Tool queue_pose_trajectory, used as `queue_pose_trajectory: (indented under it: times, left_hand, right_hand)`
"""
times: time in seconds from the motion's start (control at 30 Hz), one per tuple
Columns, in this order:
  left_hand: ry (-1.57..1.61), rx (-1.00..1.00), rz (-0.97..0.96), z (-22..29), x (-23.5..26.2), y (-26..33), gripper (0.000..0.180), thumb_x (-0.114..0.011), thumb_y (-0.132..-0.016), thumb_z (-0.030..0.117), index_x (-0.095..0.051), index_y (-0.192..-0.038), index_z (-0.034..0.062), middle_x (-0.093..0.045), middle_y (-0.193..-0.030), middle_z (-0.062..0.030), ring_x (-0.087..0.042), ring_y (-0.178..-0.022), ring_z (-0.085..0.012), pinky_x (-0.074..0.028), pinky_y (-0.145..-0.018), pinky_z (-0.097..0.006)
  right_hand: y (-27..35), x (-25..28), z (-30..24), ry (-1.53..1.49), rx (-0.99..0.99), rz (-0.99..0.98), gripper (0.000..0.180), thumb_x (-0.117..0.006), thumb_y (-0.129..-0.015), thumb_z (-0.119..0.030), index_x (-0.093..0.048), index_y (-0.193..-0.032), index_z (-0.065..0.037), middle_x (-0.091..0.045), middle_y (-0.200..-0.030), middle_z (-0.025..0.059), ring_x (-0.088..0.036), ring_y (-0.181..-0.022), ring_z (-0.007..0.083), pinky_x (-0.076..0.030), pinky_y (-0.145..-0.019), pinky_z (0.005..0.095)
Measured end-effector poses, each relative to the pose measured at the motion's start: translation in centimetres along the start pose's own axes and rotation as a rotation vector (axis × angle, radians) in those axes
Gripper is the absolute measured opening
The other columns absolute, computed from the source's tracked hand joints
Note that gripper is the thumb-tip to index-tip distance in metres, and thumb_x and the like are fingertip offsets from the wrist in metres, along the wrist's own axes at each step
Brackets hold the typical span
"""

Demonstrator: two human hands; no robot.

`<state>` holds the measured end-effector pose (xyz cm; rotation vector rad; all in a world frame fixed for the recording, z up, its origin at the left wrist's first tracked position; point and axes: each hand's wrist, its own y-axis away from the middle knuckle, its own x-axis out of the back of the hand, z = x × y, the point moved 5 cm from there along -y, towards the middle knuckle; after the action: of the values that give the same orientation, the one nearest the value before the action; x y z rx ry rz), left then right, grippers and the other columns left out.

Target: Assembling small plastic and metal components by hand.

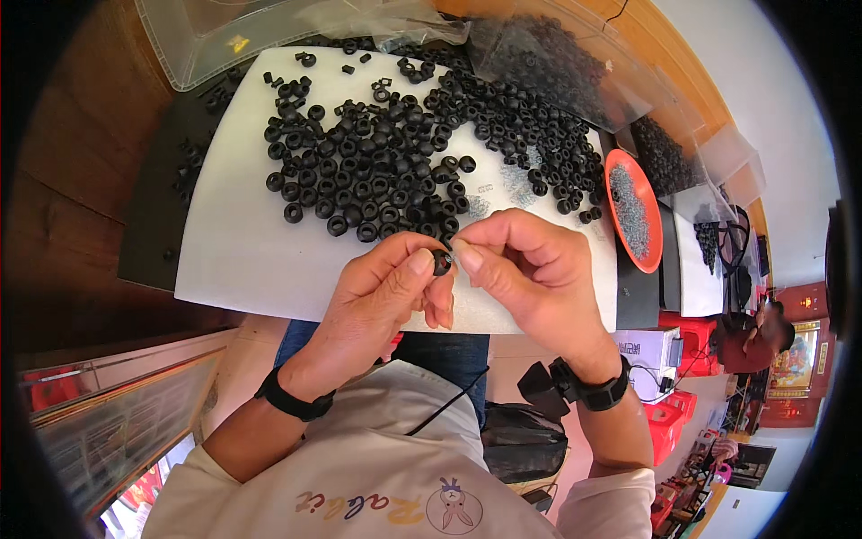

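Near the front edge of the white sheet [242, 234], my hands meet fingertip to fingertip. Between thumb and fingers, my left hand [373, 287] grips a small black ball-shaped plastic part [441, 264] with a hole in it. My right hand [539, 278] is pinched at that hole. A tiny silvery bit seems to show at its fingertips, too small to name. Just beyond my hands lies a heap of similar black ball-shaped parts [359, 171]. Small silvery wire-like pieces [521, 184] lie loose on the sheet beside a second heap of smaller black parts [539, 117].
An orange-red oval dish [651, 242] of small silvery pieces stands at the right. Behind are a clear plastic bin [180, 54] and clear bags of black parts [561, 67]. Red stools [664, 431] and a white box [646, 355] stand lower right; another person [754, 341] sits far right.
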<state>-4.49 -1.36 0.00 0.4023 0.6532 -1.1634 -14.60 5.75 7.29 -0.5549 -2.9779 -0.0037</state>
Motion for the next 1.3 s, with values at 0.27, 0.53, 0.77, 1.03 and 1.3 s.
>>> queue_pose_trajectory:
  times: [0.27,0.53,0.77,1.03,1.3]
  left_hand:
    - [0.039,-0.008,0.0,0.2,-0.2,0.1,0.03,-0.038,-0.102,0.026,-0.051,-0.108,-0.0002,-0.056,-0.079,-0.0046,-0.054,-0.073,-0.0108,-0.045,-0.068,-0.026]
    - [0.108,0.002,0.011,0.1,0.3,0.2,0.029,-0.039,-0.101,0.024,-0.051,-0.108,-0.0012,-0.056,-0.08,-0.005,-0.054,-0.072,-0.012,-0.046,-0.067,-0.026]
    - [0.021,0.04,0.003,0.0,0.1,0.1,0.025,-0.041,-0.101,0.021,-0.051,-0.106,-0.0008,-0.055,-0.08,-0.004,-0.054,-0.071,-0.0108,-0.046,-0.067,-0.025]
    - [0.004,0.048,-0.056,0.1,0.0,0.0,0.02,-0.036,-0.099,0.017,-0.045,-0.1,-0.001,-0.053,-0.08,-0.0123,-0.053,-0.071,-0.0182,-0.047,-0.066,-0.034]
    - [0.045,0.061,-0.057,0.2,0.0,0.2,0.021,-0.038,-0.1,0.019,-0.049,-0.097,0.0011,-0.055,-0.079,-0.0046,-0.054,-0.071,-0.0105,-0.044,-0.067,-0.024]
  right_hand:
    - [1.4,-1.5,-0.5,0.801,0.47,0.034,0.02,-0.057,-0.083,0.004,-0.059,-0.103,0.004,-0.056,-0.074,0.0122,-0.06,-0.058,0.0229,-0.049,-0.052,0.0286]
    - [2.2,-1.1,0.0,0.711,0.462,0.025,0.044,-0.059,-0.076,0.005,-0.052,-0.12,0.005,-0.054,-0.076,0.012,-0.06,-0.06,0.0251,-0.05,-0.052,0.0332]
    - [2.4,-1.6,-0.2,0.787,0.304,-0.068,0.039,-0.057,-0.085,-0.002,-0.052,-0.123,0.003,-0.056,-0.08,0.0132,-0.059,-0.06,0.0254,-0.05,-0.055,0.0323]
    - [-3.0,7.6,-1.0,0.932,0.061,0.037,0.028,-0.058,-0.086,-0.005,-0.057,-0.114,0.0,-0.06,-0.086,0.0163,-0.059,-0.069,0.026,-0.047,-0.062,0.0323]
    - [-8.2,5.4,2.0,1.101,0.173,-0.172,0.018,-0.06,-0.08,-0.008,-0.06,-0.097,-0.001,-0.059,-0.085,0.0158,-0.06,-0.086,0.0349,-0.048,-0.072,0.0443]
